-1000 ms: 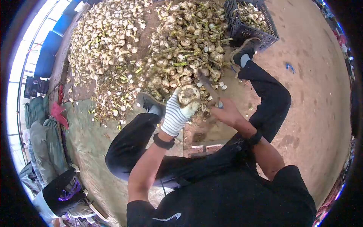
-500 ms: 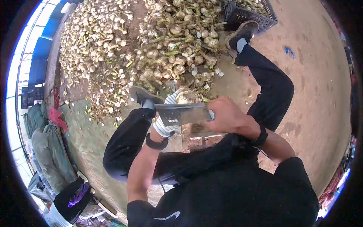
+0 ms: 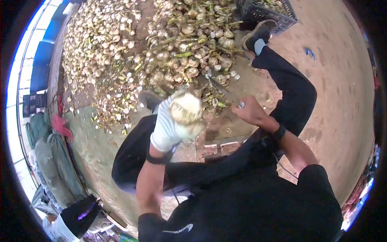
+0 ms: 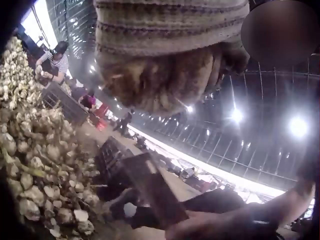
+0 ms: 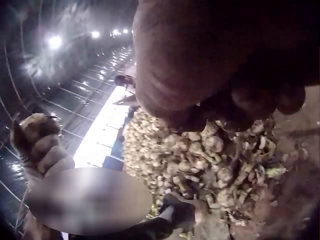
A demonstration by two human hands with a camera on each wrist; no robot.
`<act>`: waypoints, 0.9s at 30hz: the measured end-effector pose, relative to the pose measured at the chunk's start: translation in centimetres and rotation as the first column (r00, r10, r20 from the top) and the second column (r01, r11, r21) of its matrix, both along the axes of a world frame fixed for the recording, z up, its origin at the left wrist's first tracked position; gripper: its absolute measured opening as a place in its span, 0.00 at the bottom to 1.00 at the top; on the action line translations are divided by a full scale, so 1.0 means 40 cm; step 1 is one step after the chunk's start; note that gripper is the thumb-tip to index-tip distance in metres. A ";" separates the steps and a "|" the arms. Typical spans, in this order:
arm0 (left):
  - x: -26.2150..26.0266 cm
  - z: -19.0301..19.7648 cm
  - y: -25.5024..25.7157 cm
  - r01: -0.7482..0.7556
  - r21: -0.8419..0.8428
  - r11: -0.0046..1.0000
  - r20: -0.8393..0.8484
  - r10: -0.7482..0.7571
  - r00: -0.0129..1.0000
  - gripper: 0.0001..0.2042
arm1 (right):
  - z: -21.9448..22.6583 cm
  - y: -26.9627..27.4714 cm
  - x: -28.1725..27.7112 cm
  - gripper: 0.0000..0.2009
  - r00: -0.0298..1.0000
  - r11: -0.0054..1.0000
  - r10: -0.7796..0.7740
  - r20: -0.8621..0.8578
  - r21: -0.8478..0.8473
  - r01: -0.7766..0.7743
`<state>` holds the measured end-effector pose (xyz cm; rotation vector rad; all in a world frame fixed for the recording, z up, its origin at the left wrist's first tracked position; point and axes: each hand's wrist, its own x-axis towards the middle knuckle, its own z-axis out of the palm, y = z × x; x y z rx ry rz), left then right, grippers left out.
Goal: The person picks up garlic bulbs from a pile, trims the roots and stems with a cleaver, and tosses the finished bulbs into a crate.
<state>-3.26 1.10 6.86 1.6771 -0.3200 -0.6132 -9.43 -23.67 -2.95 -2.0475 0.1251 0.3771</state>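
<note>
A striped white glove covers my left hand (image 3: 164,128), which grips a large garlic bulb (image 3: 186,108) with its pale round face turned up toward the head camera. In the left wrist view the gloved fingers wrap over the soil-stained bulb (image 4: 155,82). My bare right hand (image 3: 250,111) holds a cleaver (image 3: 222,89) by its handle, to the right of the bulb and apart from it. Its blade points forward and left, seen nearly edge-on from the head. The left wrist view shows the flat of the dark blade (image 4: 154,187).
Heaped garlic (image 3: 189,28) covers the ground ahead, with a second pile (image 3: 96,44) to the left. A black plastic crate (image 3: 268,16) holding garlic stands beyond my right foot. Filled green sacks (image 3: 54,161) line the left. Cut scraps (image 3: 213,97) lie between my feet.
Half a second ago the cleaver lay across the bulb and glove; the right hand has since drawn it away to the right. The left hand has lifted the bulb and turned its pale face up.
</note>
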 end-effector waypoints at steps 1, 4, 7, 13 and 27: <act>0.016 -0.004 0.004 0.086 0.207 0.974 0.243 -0.137 0.960 0.24 | 0.049 0.025 -0.001 0.15 0.999 1.000 -0.016 0.051 0.025 0.015; -0.009 -0.106 -0.009 -0.189 -0.178 0.966 0.085 0.207 0.975 0.26 | 0.126 0.083 0.014 0.16 0.994 0.998 -0.062 -0.094 0.007 0.063; -0.023 -0.125 -0.027 -0.478 -0.517 0.710 -0.277 0.390 0.878 0.19 | 0.009 0.181 0.006 0.15 0.991 0.917 -0.136 -0.010 0.378 0.130; 0.015 -0.088 -0.013 -0.555 -0.584 0.592 -0.403 0.383 0.831 0.25 | 0.104 0.246 0.027 0.15 0.895 0.604 -0.176 -0.410 0.673 0.427; 0.006 -0.183 -0.028 -0.690 -0.346 0.636 -0.600 0.416 0.684 0.17 | -0.019 0.228 -0.006 0.14 0.840 0.632 -0.013 -0.543 0.646 0.428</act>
